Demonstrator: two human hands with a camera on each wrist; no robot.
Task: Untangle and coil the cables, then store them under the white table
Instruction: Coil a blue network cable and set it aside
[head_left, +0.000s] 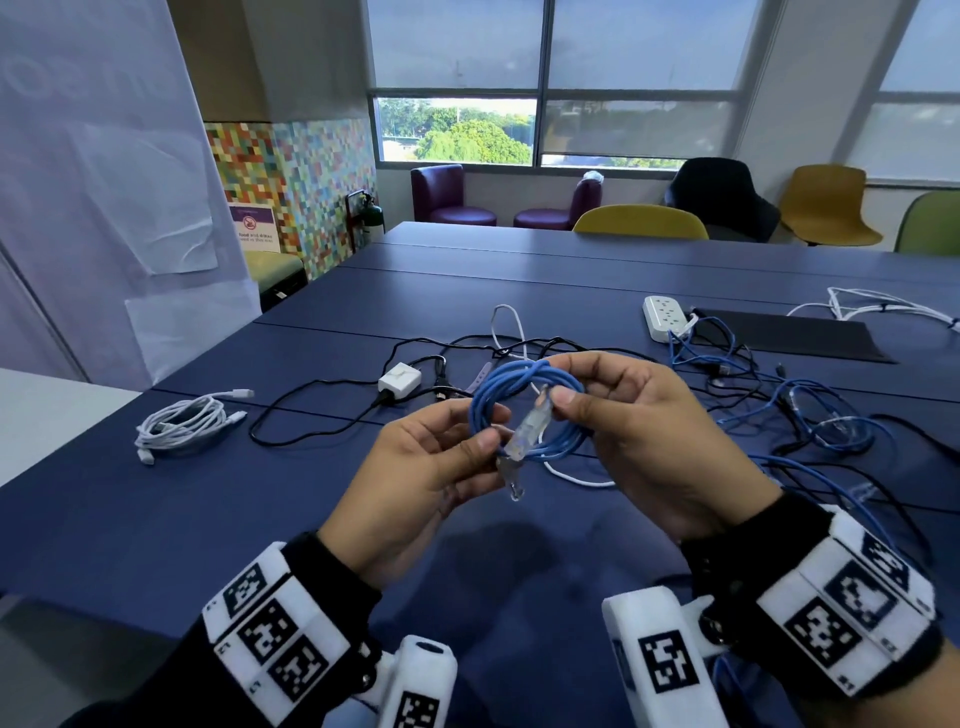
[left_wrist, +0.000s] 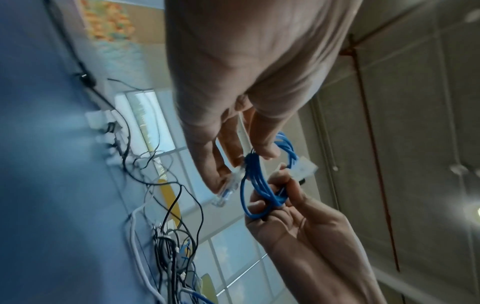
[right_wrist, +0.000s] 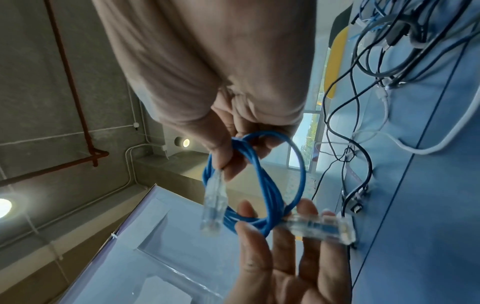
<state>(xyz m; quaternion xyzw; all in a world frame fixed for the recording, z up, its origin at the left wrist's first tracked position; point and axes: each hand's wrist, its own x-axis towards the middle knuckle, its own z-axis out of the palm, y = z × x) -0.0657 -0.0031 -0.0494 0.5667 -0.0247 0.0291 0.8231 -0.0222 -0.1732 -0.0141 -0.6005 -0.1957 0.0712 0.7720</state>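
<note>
A blue network cable wound into a small coil (head_left: 524, 371) hangs above the blue table (head_left: 208, 519) between both hands. My left hand (head_left: 493, 431) pinches the coil's lower left side between thumb and fingers. One clear plug (head_left: 524, 431) slants across the coil; my right hand (head_left: 558, 389) pinches its upper end and the coil's right side. In the left wrist view the left fingers (left_wrist: 265, 152) clamp the coil (left_wrist: 259, 185). The right wrist view shows the right thumb and finger on the plug's (right_wrist: 214, 205) cable end, and a second clear plug (right_wrist: 324, 226) by the left fingers.
On the table lie a coiled white cable (head_left: 182, 421), a white adapter (head_left: 399, 378) with black leads, a white power strip (head_left: 665, 317), a black mat (head_left: 789, 332) and a tangle of blue and black cables (head_left: 810, 415). A white table (head_left: 52, 405) stands at the left; chairs line the far side.
</note>
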